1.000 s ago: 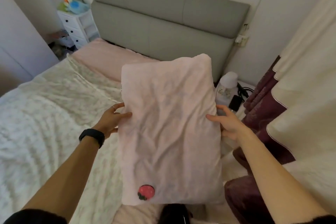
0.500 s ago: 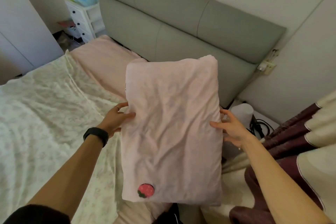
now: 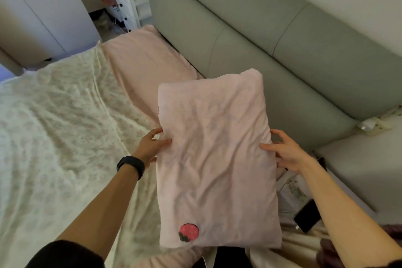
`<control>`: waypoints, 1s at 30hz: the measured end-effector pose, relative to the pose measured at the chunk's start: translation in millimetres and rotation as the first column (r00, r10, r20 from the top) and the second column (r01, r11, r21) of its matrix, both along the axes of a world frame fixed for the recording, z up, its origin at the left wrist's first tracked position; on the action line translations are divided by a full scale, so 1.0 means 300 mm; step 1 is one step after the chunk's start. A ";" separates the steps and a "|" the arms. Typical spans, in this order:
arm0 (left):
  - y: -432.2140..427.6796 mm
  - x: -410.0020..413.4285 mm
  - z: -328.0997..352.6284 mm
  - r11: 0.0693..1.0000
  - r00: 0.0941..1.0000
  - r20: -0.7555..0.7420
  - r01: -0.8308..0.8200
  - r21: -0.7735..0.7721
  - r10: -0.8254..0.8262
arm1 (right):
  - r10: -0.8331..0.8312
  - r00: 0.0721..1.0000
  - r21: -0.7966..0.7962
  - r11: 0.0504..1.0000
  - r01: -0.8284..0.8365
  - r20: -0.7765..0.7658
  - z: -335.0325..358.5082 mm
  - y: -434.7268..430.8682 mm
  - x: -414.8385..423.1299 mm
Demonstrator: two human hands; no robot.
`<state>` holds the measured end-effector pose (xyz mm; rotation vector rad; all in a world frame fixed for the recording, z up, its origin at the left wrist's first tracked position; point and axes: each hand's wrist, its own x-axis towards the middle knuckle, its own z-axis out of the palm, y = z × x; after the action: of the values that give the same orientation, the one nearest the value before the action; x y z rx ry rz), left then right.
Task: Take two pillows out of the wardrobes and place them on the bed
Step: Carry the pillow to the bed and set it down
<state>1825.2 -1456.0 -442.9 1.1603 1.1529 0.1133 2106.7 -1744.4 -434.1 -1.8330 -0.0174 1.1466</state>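
**Pillow held over the bed – the setting-down step is in hand**

The left hand and right hand each clasp one long edge of the soft, creased pale-pink pillow, thumbs on its top face and fingers curled beneath. It hangs in the air above the head end of the bed, whose cover is a crinkled cream floral quilt, and sits just short of the smooth grey padded headboard. A small red strawberry patch marks the near corner. A flat pink stretch of bedding lies by the headboard (pillow or sheet, I cannot tell). The next move likely calls for lowering the limp, rectangular pillow level – it will sag if tipped – beside that pink bedding, then letting go with both hands together.
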 end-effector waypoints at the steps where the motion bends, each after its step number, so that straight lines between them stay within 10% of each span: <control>1: 0.010 0.022 -0.018 1.000 1.000 -0.006 -0.029 -0.012 0.029 | 0.028 1.000 -0.006 1.000 -0.028 -0.012 -0.016 0.039 0.057; 16: 0.069 0.507 -0.400 0.870 0.885 -0.156 -0.461 -0.173 0.438 | 0.405 0.910 -0.174 0.893 -0.415 -0.090 -0.387 0.573 0.798; 30: 0.128 0.677 -0.839 0.824 0.826 -0.273 -0.544 -0.159 0.493 | 0.499 0.857 -0.332 0.792 -0.512 -0.128 -0.898 0.799 0.976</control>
<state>2028.1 -1417.5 -694.5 0.6324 1.6224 0.2695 2399.4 -1504.7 -703.4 -2.2058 -0.3218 1.6413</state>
